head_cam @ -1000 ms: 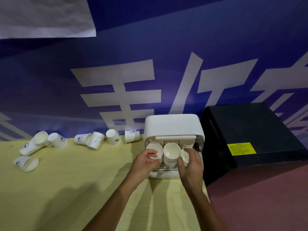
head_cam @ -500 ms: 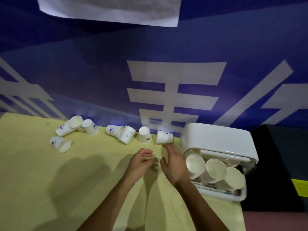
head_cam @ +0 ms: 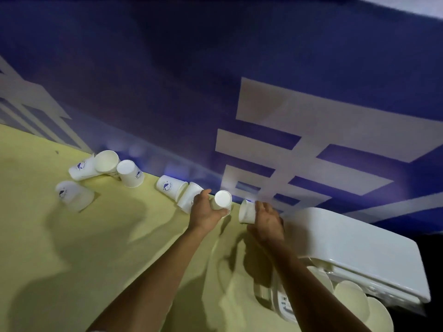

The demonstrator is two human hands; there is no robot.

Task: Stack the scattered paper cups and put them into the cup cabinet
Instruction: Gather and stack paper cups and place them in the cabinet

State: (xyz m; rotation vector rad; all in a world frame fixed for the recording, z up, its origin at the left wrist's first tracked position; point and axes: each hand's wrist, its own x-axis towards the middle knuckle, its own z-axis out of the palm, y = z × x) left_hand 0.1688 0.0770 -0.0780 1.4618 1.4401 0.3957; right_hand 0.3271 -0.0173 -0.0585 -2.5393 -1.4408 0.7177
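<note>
My left hand [head_cam: 205, 213] is closed around an upside-down white paper cup [head_cam: 222, 200] by the wall. My right hand [head_cam: 267, 222] grips a second cup [head_cam: 247, 211] lying on its side just to the right. Several more printed white cups lie scattered to the left: a cup [head_cam: 190, 198] right behind my left hand, another cup [head_cam: 169, 186], an upturned cup [head_cam: 130, 173], a nested pair [head_cam: 96, 165] and a lone cup [head_cam: 74, 195]. The white cup cabinet [head_cam: 354, 255] stands at the right, with stacked cups [head_cam: 351, 300] showing in its open front.
The yellow table [head_cam: 72, 259] runs along a blue wall banner [head_cam: 215, 92] with big white characters. A dark surface [head_cam: 434, 271] lies beyond the cabinet at the far right. My forearms cross the table's lower middle.
Both hands have left the cabinet and moved left to the row of cups by the wall. Each has closed on a cup. The view has swung left.
</note>
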